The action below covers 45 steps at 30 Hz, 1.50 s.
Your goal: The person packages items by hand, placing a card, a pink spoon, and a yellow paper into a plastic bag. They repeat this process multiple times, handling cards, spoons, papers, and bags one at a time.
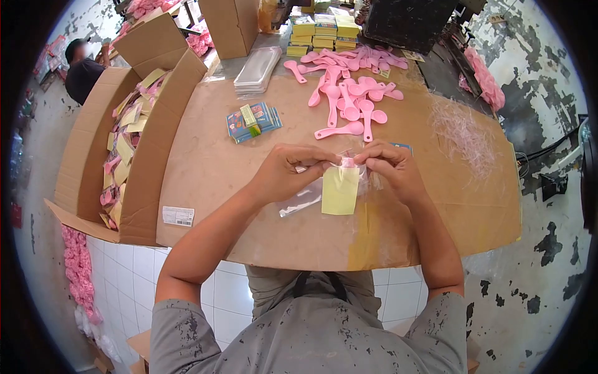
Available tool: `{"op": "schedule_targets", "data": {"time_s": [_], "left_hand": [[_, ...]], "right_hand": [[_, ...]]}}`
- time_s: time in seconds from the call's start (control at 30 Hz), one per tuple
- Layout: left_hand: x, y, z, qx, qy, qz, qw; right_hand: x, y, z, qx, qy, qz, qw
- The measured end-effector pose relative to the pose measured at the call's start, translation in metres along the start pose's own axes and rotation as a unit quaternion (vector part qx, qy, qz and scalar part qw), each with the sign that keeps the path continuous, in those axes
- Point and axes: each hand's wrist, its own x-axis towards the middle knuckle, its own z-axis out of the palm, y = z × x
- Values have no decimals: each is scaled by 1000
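Between both hands is a small clear plastic bag [334, 176] with a pale yellow card [339, 194] hanging at its lower part. Something pink shows at the bag's top, perhaps a spoon, mostly covered by fingers. My left hand [298, 167] pinches the bag's upper left side. On the opposite side, the fingers of my right hand [392, 168] are closed on its upper edge. Another clear plastic bag [302, 201] lies on the cardboard under my left hand. Just beyond my hands lie many pink measuring spoons [350, 111] in a loose heap.
At left stands an open carton [140, 206] of packed pink and yellow pieces. Blue cards [271, 121], a stack of clear bags [257, 70] and yellow card bundles [324, 26] sit farther back. Plastic strips [467, 137] lie at right. A person [84, 75] is at far left.
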Motion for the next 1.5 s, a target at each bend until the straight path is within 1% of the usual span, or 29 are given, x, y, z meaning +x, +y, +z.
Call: {"op": "schedule_targets", "data": {"time_s": [0.07,0.17,0.27,0.37,0.47,0.57,0.67,0.77,0.87,0.97,1.07,1.17,1.2,1.27,1.3,1.33,1.37,1.43,1.47,1.5], "left_hand": [[0,-2,-1,-17,-1,-18,1000],[0,3,4,-133,20,-90,987],[1,1,7,-118,31,-147,982],[3,1,7,-149,26,-165,975],[4,3,5,-167,21,-166,972],[3,-1,6,-159,26,-144,976],[3,-2,4,-159,33,-132,978],[5,-2,0,-156,28,-117,980],[5,5,6,-171,78,-85,979],[4,6,12,-173,60,-96,978],[3,-1,4,-171,-44,-157,972],[6,8,-13,-174,-62,-168,968],[6,10,-24,-148,7,-146,978],[7,15,-47,-92,145,-100,980],[13,21,-55,-185,285,-8,940],[18,27,-62,-271,412,85,866],[20,32,-65,-284,428,90,853],[23,37,-69,-311,461,98,826],[21,28,-67,-245,430,60,867],[19,10,-61,-178,396,21,901]], "right_hand": [[0,-1,-1,23,-3,12,1000],[-1,-1,7,27,11,17,999],[-2,1,6,7,12,46,999],[-1,1,4,24,15,63,998],[0,10,0,40,6,60,997],[0,4,10,65,32,35,997],[-3,-12,17,25,-20,59,998],[-3,2,11,16,-40,83,996],[-1,-2,8,27,-37,91,995],[-2,0,7,26,-14,81,996],[-4,0,9,61,16,35,997],[-3,-8,4,58,77,11,995],[-2,-10,1,51,98,17,994],[-1,-14,-6,34,139,30,989],[-1,-14,-10,20,136,31,990],[-1,-14,-12,7,135,32,990],[-1,-14,-14,-6,136,32,990],[-1,-15,-15,-77,145,56,985],[-1,-16,-16,-113,149,69,980],[-1,-18,-20,-210,145,44,966]]}}
